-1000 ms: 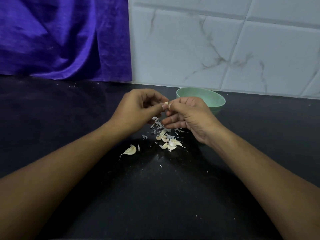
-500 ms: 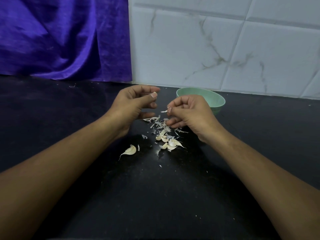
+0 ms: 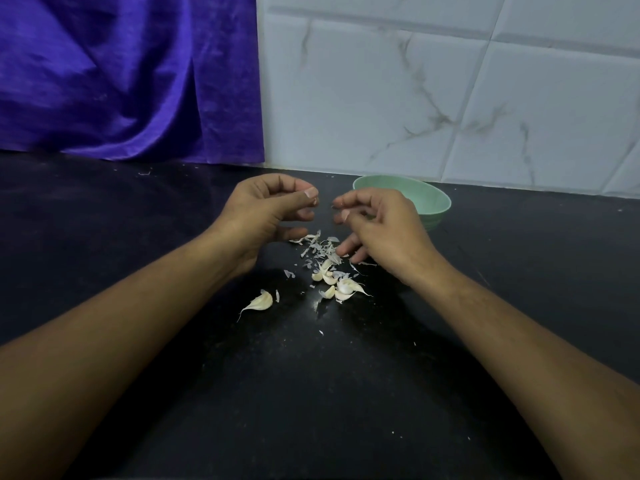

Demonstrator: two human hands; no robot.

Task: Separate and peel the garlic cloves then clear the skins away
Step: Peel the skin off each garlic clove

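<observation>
Both my hands hover above a black counter [image 3: 311,393], a short gap between them. My left hand [image 3: 270,211] has its fingers curled, and thumb and forefinger pinch a tiny scrap of garlic skin [image 3: 315,201]. My right hand [image 3: 384,230] is curled too, with a pale bit of garlic clove [image 3: 345,215] showing at its thumb; most of it is hidden. Below the hands lies a heap of thin skins [image 3: 317,245], then several unpeeled cloves [image 3: 341,287] in a cluster. One clove [image 3: 260,302] lies apart to the left.
A pale green bowl [image 3: 434,199] stands just behind my right hand, near the white tiled wall [image 3: 433,91]. A purple cloth [image 3: 121,77] hangs at the back left. Small skin flecks are scattered on the counter in front of the cloves.
A second ago both hands met on one clove. They have since drawn apart, and my right hand has dropped slightly toward the skin heap with its fingers looser.
</observation>
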